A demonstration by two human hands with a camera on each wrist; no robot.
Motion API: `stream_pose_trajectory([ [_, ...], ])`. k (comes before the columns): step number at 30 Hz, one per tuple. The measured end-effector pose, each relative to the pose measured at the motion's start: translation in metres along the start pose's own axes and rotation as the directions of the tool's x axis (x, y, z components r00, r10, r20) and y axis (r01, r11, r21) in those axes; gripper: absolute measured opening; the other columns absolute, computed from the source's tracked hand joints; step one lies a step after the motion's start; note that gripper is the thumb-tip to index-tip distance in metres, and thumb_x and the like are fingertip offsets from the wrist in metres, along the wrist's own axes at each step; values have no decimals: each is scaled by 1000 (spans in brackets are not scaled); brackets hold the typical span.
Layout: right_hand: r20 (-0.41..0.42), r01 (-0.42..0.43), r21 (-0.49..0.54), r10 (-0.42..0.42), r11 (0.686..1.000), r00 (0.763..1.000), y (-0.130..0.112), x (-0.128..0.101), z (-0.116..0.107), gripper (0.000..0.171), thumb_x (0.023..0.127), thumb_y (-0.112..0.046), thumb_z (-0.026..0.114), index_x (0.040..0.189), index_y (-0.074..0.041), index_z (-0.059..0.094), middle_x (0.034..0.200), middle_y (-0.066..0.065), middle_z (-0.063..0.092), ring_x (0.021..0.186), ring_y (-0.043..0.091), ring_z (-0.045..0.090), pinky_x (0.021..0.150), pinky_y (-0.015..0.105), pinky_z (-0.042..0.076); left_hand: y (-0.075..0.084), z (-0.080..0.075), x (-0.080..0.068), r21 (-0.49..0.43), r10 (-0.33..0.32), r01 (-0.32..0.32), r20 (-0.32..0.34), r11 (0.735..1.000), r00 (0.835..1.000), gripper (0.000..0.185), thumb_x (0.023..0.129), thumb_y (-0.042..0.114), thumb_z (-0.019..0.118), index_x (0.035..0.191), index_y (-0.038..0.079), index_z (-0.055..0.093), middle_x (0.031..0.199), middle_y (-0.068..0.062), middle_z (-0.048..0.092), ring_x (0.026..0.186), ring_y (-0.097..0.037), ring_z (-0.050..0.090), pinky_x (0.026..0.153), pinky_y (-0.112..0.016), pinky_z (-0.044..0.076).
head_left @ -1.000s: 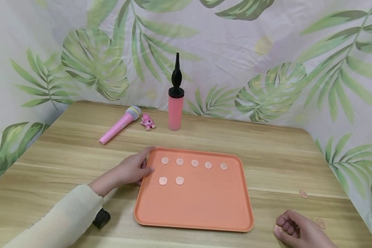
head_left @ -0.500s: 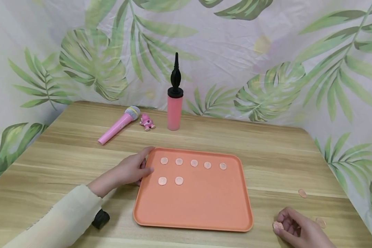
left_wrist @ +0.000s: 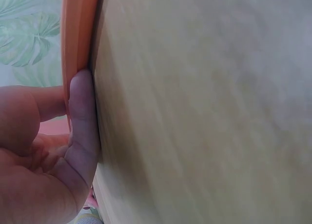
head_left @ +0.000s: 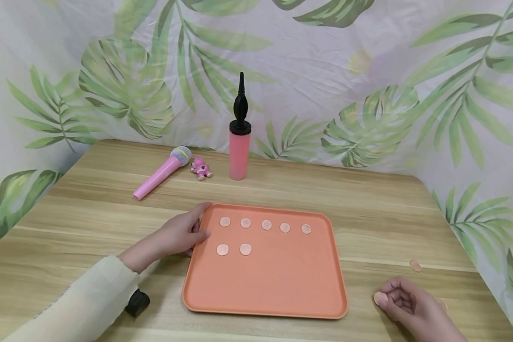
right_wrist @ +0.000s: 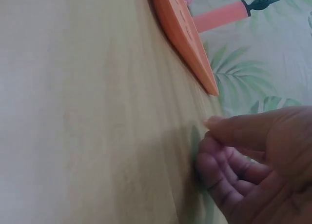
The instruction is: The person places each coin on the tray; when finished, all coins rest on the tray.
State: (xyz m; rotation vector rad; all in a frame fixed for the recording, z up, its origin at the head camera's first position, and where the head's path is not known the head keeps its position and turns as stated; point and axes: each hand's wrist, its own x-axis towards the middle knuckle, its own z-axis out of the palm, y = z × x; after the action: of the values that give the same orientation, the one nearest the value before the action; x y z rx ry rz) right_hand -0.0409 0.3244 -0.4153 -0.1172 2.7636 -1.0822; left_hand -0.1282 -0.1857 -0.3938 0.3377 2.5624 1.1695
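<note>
An orange tray [head_left: 265, 280] lies on the wooden table [head_left: 367, 199] with several copper coins [head_left: 266, 224] set in two rows near its far edge. My left hand [head_left: 180, 235] holds the tray's left rim, the thumb on top; in the left wrist view the fingers [left_wrist: 83, 116] press against the tray's edge [left_wrist: 78, 33]. My right hand [head_left: 403, 304] hovers low at the tray's near right corner and pinches a coin [head_left: 380, 298] between thumb and fingertips. In the right wrist view the fingers [right_wrist: 229, 160] are curled, and the coin is hidden.
A loose coin [head_left: 415, 265] lies on the table to the right of the tray. At the back stand a pink air pump [head_left: 239, 147], a pink toy microphone [head_left: 158, 173] and a small pink figure [head_left: 201, 168]. A leaf-print cloth walls the table.
My right hand has risen a little and moved up the table toward the tray's corner with the coin pinched in its fingertips. The left hand stays on the rim.
</note>
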Motion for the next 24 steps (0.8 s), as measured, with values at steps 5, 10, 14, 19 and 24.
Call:
stream_pose_trajectory([
  [5, -44, 115, 80, -112, 990, 993, -11, 13, 1, 15, 101, -13, 70, 110, -3, 64, 87, -3, 67, 74, 5, 64, 63, 21, 54, 0, 0, 0, 5, -3, 3, -2, 1000, 1000, 69, 102, 10, 63, 161, 0, 28, 75, -6, 56, 53, -13, 59, 50, -30, 55],
  [10, -93, 184, 164, -171, 969, 981, -28, 32, 5, 17, 100, -9, 70, 111, 0, 62, 85, -1, 68, 73, 8, 67, 65, 22, 58, 1, 0, 0, -10, -8, 8, 1, 1000, 1000, 69, 102, 9, 63, 161, 0, 28, 75, -6, 55, 53, -13, 59, 50, -31, 56],
  [14, -83, 217, 241, -203, 946, 976, -45, 47, 12, 19, 99, -7, 71, 113, 3, 62, 86, -2, 69, 74, 7, 67, 67, 21, 59, 1, 0, 0, -43, -16, 16, 6, 999, 1000, 69, 102, 9, 63, 162, 0, 28, 77, -7, 55, 54, -13, 59, 50, -30, 58],
  [19, 18, 233, 366, -257, 901, 966, -67, 66, 26, 24, 99, -4, 69, 116, 9, 59, 92, -1, 72, 79, 6, 68, 69, 23, 62, 0, 0, -1, -67, -21, 22, 6, 998, 1000, 69, 102, 8, 63, 162, 1, 28, 77, -8, 54, 55, -14, 59, 50, -31, 59],
  [24, 109, 203, 405, -268, 891, 957, -88, 83, 39, 25, 97, -4, 71, 112, 11, 58, 92, 7, 69, 78, 5, 67, 68, 22, 61, 0, 0, -1, -74, -29, 30, 7, 997, 1000, 70, 102, 8, 63, 162, 1, 28, 77, -7, 53, 54, -13, 59, 50, -32, 60],
])
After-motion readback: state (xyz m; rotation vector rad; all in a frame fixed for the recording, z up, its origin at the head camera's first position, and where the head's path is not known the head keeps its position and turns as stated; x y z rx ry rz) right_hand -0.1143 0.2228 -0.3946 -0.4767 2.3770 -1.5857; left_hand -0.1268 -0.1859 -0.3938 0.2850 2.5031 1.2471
